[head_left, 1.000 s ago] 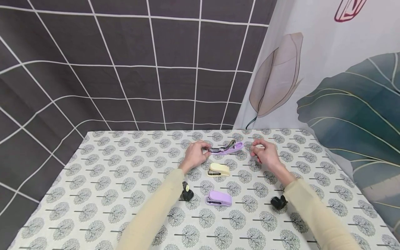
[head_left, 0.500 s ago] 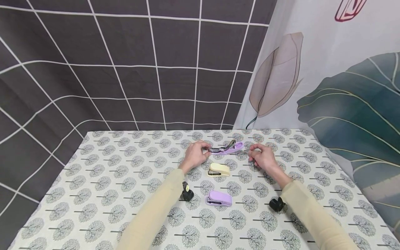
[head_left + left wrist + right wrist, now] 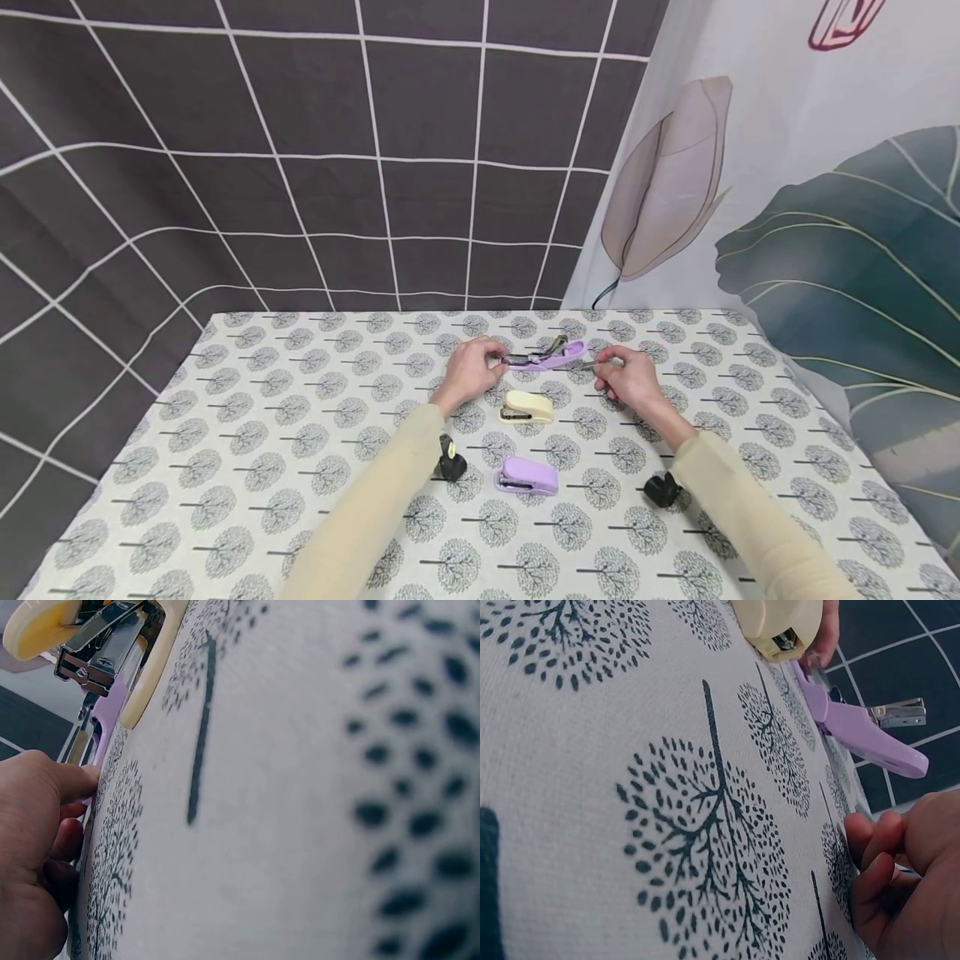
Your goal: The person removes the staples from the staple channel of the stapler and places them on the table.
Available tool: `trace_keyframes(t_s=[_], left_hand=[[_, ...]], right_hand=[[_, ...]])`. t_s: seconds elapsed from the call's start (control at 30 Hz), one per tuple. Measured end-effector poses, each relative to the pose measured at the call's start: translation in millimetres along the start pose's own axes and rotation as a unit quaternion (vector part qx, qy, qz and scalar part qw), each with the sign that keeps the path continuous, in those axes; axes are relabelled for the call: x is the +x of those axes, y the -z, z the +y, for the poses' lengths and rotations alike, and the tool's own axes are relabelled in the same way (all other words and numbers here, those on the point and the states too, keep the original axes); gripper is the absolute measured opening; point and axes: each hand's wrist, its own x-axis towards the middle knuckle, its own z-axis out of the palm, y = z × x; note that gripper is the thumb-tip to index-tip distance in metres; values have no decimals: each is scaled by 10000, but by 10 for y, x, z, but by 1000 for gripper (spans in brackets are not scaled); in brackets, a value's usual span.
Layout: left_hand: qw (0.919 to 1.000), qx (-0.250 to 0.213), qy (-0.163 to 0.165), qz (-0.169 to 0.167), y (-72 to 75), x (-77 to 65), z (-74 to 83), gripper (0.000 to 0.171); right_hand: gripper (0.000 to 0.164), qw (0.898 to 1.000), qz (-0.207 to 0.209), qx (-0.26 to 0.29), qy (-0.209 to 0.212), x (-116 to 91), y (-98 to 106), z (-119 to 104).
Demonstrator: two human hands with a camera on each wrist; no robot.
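Note:
A purple stapler (image 3: 562,356) lies opened at the far side of the table, its purple top swung back and its metal parts raised. My left hand (image 3: 471,368) holds its left end between thumb and fingers; the left wrist view shows the thumb (image 3: 81,780) at that end. To the right of the stapler, my right hand (image 3: 632,375) pinches a thin grey strip (image 3: 589,365) that points toward the stapler's right end. Curled fingers hide most of the strip in the right wrist view, where the hand (image 3: 911,877) is close to the cloth.
A cream stapler (image 3: 528,407) sits just in front of the opened one, between the hands. Nearer the person lies another purple stapler (image 3: 527,475), closed. Tree-print cloth covers the table (image 3: 300,467). A dark gridded curtain (image 3: 315,200) hangs behind, with a leaf-print curtain (image 3: 675,200) to the right.
My right hand has moved slightly left, closer to the opened stapler, and the thin strip shows more clearly at its fingertips. The left hand and the staplers have stayed put.

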Motion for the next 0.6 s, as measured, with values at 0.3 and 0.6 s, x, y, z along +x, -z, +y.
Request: trace_keyframes(t_s=[0.3, 0.6], left_hand=[[10000, -10, 14, 3, -4, 4, 8, 27], [10000, -43, -11, 17, -12, 2, -1, 27]], right_hand=[[17, 9992, 84, -377, 123, 9, -27, -3], [14, 9969, 0, -783, 96, 22, -30, -35]])
